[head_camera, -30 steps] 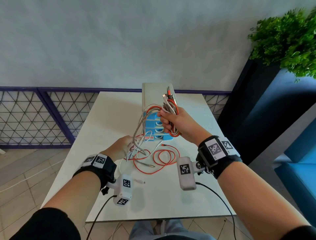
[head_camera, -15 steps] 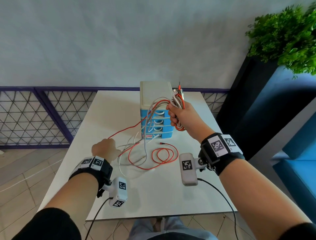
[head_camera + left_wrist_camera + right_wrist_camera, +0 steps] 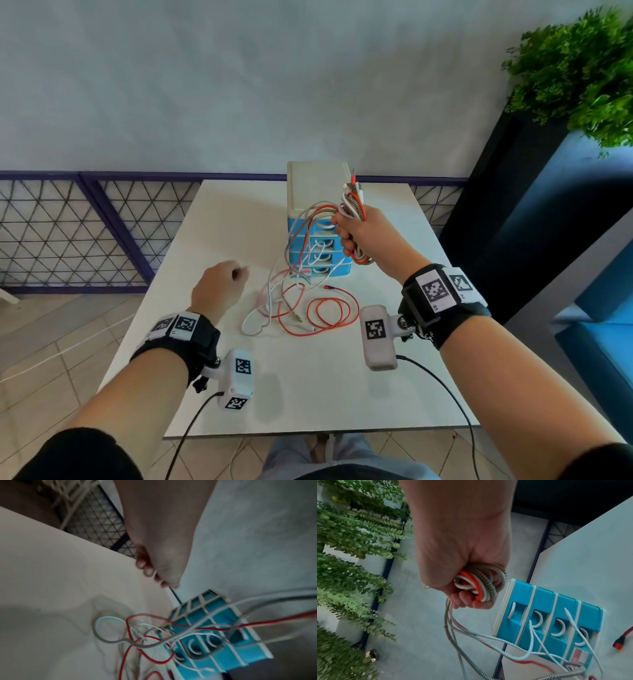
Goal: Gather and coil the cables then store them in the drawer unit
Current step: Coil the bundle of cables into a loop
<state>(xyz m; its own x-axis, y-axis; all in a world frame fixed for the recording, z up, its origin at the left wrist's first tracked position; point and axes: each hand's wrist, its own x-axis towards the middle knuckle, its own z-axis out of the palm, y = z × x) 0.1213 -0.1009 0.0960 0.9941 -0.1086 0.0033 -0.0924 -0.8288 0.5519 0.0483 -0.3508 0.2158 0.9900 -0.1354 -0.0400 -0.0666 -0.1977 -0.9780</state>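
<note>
Right grip: we see the right hand (image 3: pixel 363 236) raised in front of the drawer unit (image 3: pixel 317 219), fingers curled tight round a bundle of cables (image 3: pixel 479 584) (red, white, spring-wrapped metal strands).
Left grip: the left hand (image 3: pixel 219 287) is off to the left of the loose tangle, above the counter (image 3: pixel 308 394). Fingers are curled; the left wrist view is blurred and may show a thin white strand at the fingertips, so we cannot tell whether it holds anything.
Cable position: tails hang down from the right grip across the drawer fronts into a loose tangle (image 3: pixel 284 301) on the counter, below and to the left of that grip. A red cable (image 3: pixel 329 311) lies partly looped on the counter below the right grip.
Count, drawers: four blue fronts, all closed, one unit.
Count, cables: at least one red, one spring-wrapped and two white; exact total not readable in the tangle.
Progress: we judge gathering to be partly done; the coil in the right grip is begun, not finished.
Left to do: wind in the hanging tails, pick up the red cable, open a drawer, stow everything.
</note>
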